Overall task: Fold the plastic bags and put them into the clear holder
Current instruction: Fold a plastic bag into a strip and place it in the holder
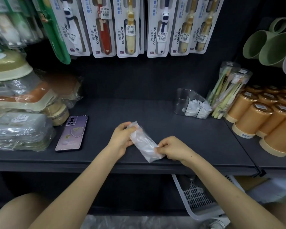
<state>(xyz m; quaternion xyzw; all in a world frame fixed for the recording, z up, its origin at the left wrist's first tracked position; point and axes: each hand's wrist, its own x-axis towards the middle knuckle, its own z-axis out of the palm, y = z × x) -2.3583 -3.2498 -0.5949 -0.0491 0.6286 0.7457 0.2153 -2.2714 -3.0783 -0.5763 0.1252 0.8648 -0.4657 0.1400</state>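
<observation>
one translucent white plastic bag (141,142), folded into a narrow strip, is at the front of the dark shelf (155,113), gripped at both ends. its long axis runs diagonally, with the far end to the left and the near end to the right. the left hand (120,139) pinches the far end with curled fingers. the right hand (173,150) pinches the near end. the clear plastic holder (182,100), containing white folded bags (192,107), stands further back and to the right, nearer the right hand.

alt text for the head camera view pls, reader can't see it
A left hand and a right hand pinch the two ends of a folded plastic bag over a dark shelf. A clear holder with folded bags stands further right.
</observation>
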